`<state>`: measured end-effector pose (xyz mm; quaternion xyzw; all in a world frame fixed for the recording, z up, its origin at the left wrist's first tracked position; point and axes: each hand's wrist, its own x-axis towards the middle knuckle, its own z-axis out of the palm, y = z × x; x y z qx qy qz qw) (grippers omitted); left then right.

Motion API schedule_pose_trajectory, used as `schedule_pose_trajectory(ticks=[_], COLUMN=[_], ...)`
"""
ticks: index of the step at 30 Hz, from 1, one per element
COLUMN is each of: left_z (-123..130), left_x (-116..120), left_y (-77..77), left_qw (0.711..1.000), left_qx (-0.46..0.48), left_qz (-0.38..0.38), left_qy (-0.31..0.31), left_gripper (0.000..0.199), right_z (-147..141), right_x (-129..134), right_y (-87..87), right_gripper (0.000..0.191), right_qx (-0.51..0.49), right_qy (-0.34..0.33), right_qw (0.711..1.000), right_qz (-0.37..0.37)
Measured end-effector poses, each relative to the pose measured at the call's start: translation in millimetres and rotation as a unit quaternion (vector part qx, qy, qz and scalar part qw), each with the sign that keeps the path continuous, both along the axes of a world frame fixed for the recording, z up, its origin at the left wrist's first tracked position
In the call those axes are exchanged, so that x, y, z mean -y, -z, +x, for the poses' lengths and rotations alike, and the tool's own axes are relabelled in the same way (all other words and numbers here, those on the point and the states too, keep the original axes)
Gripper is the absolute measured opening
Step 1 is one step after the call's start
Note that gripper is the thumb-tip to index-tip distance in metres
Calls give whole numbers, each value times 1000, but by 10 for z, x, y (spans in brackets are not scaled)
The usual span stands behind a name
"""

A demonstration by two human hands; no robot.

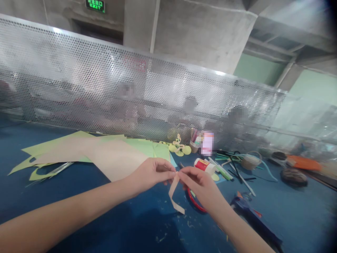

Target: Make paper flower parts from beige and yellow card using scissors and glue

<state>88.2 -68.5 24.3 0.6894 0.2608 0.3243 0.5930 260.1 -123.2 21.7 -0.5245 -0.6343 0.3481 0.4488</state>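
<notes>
A narrow pale pink paper strip hangs down in folds between my two hands over the blue table. My left hand pinches its upper end between thumb and finger. From the right, my right hand pinches the same end, fingertips close to those of the left. Partly under my right hand lies a red ring-shaped object. A white glue bottle with a red label lies just behind that hand.
Pale pink and green paper sheets spread at left. A small yellow paper model, pipe cleaners and a blue glue gun lie right. Behind stands a perforated metal screen, with people beyond it.
</notes>
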Motion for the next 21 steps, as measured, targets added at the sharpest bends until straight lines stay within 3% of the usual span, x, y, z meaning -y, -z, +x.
schedule_pose_trajectory(ticks=[11, 21], left_z=[-2, -17], left_x=[-29, -24], left_y=[-2, 9], left_qw=[1000, 997], left_qx=[2, 27], left_qz=[16, -74], left_qy=[-27, 0], left_gripper=[12, 20], right_z=[19, 3], right_x=[-16, -4], right_y=[-25, -14], right_gripper=[20, 21], right_qx=[23, -2], right_qy=[13, 24], right_qw=[1000, 1000], right_qz=[15, -3])
